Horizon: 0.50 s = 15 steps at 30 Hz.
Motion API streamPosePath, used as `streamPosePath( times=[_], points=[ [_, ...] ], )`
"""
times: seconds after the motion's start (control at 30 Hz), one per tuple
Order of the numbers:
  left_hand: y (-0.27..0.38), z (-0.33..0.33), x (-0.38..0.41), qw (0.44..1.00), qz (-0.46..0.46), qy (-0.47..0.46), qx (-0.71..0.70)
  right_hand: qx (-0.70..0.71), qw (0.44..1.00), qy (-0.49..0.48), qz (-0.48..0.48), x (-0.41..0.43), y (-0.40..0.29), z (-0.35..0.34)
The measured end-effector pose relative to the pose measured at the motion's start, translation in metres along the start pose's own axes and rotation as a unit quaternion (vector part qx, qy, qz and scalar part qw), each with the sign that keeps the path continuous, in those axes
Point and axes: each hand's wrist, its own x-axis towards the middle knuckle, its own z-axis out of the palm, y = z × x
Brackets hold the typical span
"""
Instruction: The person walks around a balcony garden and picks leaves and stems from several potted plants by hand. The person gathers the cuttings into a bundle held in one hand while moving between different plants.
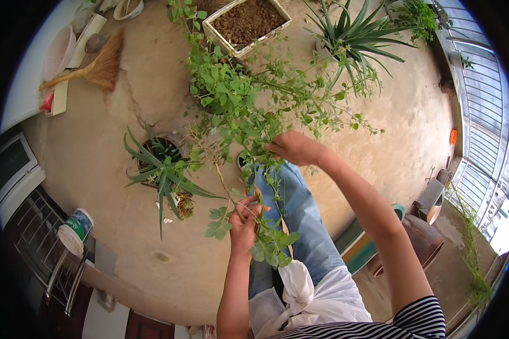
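Note:
My left hand (245,226) is closed around the stems of an uprooted leafy plant (219,173). Its pale, bare roots (211,153) point away from me, and its lobed leaves (270,245) hang over my jeans. Farther out, my right hand (296,148) has its fingers pinched together at the edge of a bushy green plant (231,87), seemingly on a thin stem. Foliage partly hides those fingertips. The bushy plant's long, flowering stems (322,99) spread to the right. A potted aloe (163,163) stands left of the uprooted plant.
A white rectangular planter (248,27) filled with soil stands ahead, with a larger aloe (356,36) to its right. A straw broom (99,63) lies at left. Metal railings (481,97) run along the right side. A plastic bucket (77,231) sits by the stair rail (63,275).

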Motion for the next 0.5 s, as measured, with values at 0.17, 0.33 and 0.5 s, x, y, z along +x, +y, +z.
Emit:
streamPosePath(
  times=[0.17, 0.33, 0.5],
  points=[
    [-0.003, 0.005, 0.001, 1.0, 0.001, 0.007, -0.025, 0.042, 0.994, 0.097, 0.027, -0.025, -0.023, 0.036],
    [-0.008, -0.001, 0.005, 1.0, -0.014, 0.012, 0.005, 0.19, 0.97, 0.143, -0.05, -0.064, -0.052, 0.059],
    [-0.005, 0.005, -0.002, 0.999, -0.001, 0.029, -0.036, 0.458, 0.866, 0.192, 0.064, -0.108, -0.062, 0.06]
  ],
)
